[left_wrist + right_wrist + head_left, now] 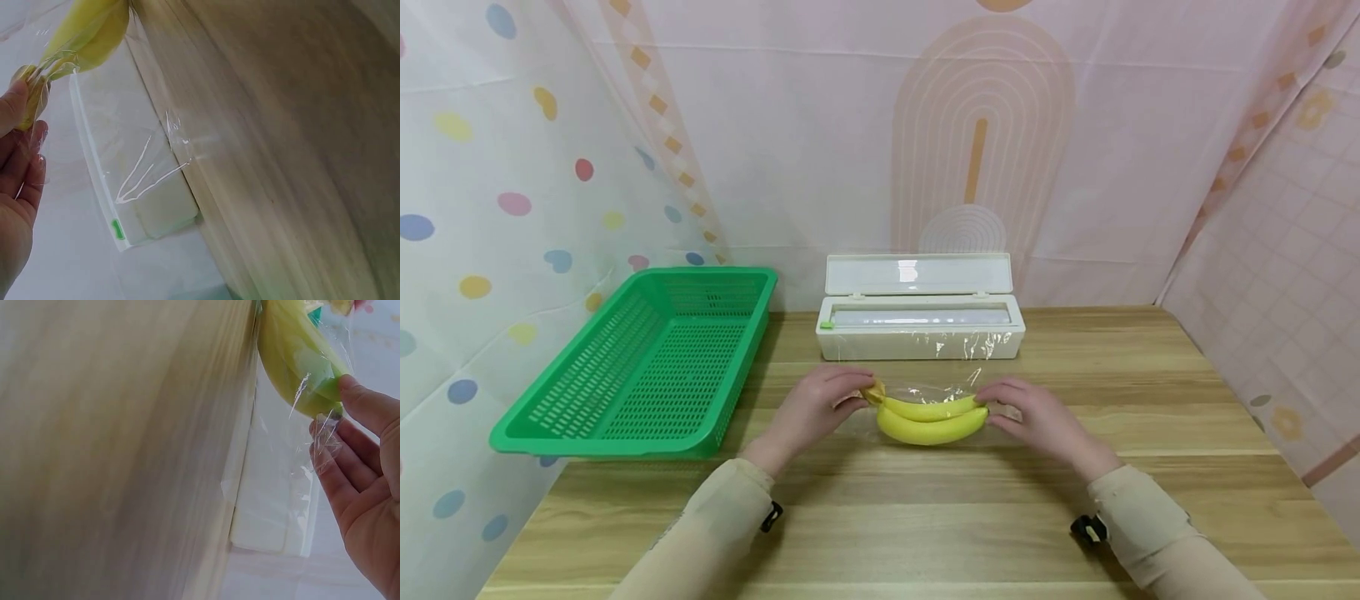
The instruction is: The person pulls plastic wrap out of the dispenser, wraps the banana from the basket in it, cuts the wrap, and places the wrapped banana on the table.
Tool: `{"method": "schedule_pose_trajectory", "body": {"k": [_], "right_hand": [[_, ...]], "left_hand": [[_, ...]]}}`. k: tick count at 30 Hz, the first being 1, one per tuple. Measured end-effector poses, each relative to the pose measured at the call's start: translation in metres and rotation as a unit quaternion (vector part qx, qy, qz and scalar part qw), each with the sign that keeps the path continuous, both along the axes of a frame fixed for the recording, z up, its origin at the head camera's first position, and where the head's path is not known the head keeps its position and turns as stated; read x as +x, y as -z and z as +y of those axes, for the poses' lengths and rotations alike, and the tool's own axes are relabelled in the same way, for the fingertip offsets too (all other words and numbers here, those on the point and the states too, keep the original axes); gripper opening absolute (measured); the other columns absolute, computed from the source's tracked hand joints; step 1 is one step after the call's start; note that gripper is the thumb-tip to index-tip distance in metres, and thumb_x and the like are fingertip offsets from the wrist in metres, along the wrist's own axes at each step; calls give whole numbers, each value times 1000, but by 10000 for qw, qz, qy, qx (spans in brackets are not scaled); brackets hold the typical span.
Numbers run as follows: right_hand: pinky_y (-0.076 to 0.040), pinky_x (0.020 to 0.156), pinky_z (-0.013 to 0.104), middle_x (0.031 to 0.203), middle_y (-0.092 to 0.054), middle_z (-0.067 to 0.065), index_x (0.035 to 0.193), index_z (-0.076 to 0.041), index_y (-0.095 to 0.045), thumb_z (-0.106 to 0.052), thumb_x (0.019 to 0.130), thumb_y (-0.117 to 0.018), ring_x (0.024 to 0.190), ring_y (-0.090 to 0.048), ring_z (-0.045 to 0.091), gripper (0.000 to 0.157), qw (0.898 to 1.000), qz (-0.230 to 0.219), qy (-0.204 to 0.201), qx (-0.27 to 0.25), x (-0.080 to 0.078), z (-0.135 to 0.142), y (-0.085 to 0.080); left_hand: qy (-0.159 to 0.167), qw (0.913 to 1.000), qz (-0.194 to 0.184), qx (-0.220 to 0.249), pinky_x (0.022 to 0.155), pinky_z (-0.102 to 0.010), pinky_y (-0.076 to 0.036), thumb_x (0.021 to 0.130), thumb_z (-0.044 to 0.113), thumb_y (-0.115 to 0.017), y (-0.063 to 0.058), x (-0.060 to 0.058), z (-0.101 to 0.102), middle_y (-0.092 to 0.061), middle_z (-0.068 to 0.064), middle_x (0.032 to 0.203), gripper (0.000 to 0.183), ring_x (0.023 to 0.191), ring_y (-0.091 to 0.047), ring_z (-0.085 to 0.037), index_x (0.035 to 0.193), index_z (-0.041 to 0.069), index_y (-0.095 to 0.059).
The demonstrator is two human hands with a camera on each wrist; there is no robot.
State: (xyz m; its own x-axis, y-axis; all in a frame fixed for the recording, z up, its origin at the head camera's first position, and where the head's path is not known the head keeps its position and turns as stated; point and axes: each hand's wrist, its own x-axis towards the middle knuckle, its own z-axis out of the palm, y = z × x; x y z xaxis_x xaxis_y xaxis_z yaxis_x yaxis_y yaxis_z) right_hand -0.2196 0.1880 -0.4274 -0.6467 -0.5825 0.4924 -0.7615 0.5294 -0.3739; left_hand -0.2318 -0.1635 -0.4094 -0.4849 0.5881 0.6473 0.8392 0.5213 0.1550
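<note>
A bunch of yellow bananas [931,429] lies crosswise in front of me, with clear cling film [150,169] over it. My left hand [822,406] pinches the stem end between thumb and fingers, film caught there too. At the other end, my right hand [1036,419] holds the banana tips, its thumb on the peel and crumpled film at its fingers. The film stretches back toward a white cling film dispenser [917,345], whose lid [917,275] stands raised and whose roll [917,317] shows inside.
To the left stands a green plastic basket [707,449] with slotted walls. A green slider [827,325] sits at the dispenser's left end. The wooden table [925,533] runs back to a patterned curtain [812,167], with more curtain along both sides.
</note>
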Motion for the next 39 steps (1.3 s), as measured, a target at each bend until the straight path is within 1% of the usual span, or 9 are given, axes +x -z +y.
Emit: {"method": "schedule_pose_trajectory", "body": {"k": [6, 10, 14, 17, 22, 24, 29, 33, 39], "right_hand": [[-56, 86, 37, 115, -69, 9, 113, -4, -70, 0, 82, -78, 103, -66, 26, 33, 9984, -516, 196, -121, -1, -1, -3], [-56, 87, 39, 114, -70, 9, 113, -4, -70, 0, 83, -76, 100, -66, 25, 31, 9974, -657, 164, -266, -5, -3, -4], [-56, 86, 39, 112, -70, 10, 113, -2, -70, 1, 83, -75, 98, -66, 24, 30, 9965, -726, 107, -405, -10, -3, -3], [-55, 88, 40, 112, -69, 11, 115, -1, -70, 1, 85, -74, 100, -65, 25, 30, 9956, -813, 186, -430, -12, -4, -3], [-53, 93, 44, 116, -68, 13, 119, 0, -68, -1, 89, -71, 106, -63, 28, 30, 9925, -1090, 372, -404, -15, -5, -4], [-52, 94, 45, 117, -68, 12, 120, -1, -67, -2, 91, -69, 108, -62, 28, 29, 9908, -1217, 427, -409, -17, -6, -4], [-51, 94, 45, 119, -68, 10, 122, -3, -67, -5, 95, -65, 110, -61, 27, 27, 9860, -1487, 554, -503, -23, -8, -3], [-50, 94, 46, 121, -67, 12, 125, -1, -65, -6, 97, -62, 111, -60, 28, 29, 9808, -1735, 655, -595, -27, -10, -2], [-51, 93, 46, 121, -66, 14, 127, 0, -63, -7, 98, -60, 109, -61, 28, 30, 9724, -2060, 813, -738, -32, -11, 1]], "left_hand": [[-230, 9988, -424, 124, 88, -38, -55, 72, 0, -86, -1, -2, 1, -73, -9, 108, 39, 99, -68, -25, 108, 2, -73], [-387, 9956, -807, 280, 88, -40, -55, 73, 1, -85, -1, -4, 2, -73, -9, 107, 37, 99, -69, -26, 108, 2, -74], [-563, 9901, -1202, 454, 90, -41, -55, 75, 3, -84, -1, -6, 3, -73, -9, 107, 34, 101, -68, -27, 108, 3, -74], [-689, 9854, -1458, 553, 91, -42, -54, 77, 4, -83, 0, -7, 3, -73, -10, 108, 33, 102, -68, -27, 109, 3, -73], [-896, 9792, -1702, 653, 91, -43, -54, 79, 4, -81, -1, -9, 6, -72, -10, 109, 32, 102, -67, -27, 110, 2, -73], [-959, 9760, -1809, 745, 91, -43, -54, 79, 3, -81, -1, -11, 7, -72, -10, 108, 31, 101, -67, -28, 109, 2, -73], [-1116, 9635, -2206, 1028, 88, -44, -55, 82, 4, -79, 3, -18, 8, -72, -11, 107, 29, 100, -67, -28, 110, 2, -73], [-1262, 9535, -2472, 1176, 85, -44, -55, 84, 5, -78, 5, -22, 9, -73, -10, 104, 28, 96, -67, -27, 111, 2, -72], [-1407, 9377, -2880, 1339, 82, -40, -56, 86, 6, -76, 5, -29, 12, -72, -10, 102, 28, 92, -67, -24, 112, 1, -71]]}}
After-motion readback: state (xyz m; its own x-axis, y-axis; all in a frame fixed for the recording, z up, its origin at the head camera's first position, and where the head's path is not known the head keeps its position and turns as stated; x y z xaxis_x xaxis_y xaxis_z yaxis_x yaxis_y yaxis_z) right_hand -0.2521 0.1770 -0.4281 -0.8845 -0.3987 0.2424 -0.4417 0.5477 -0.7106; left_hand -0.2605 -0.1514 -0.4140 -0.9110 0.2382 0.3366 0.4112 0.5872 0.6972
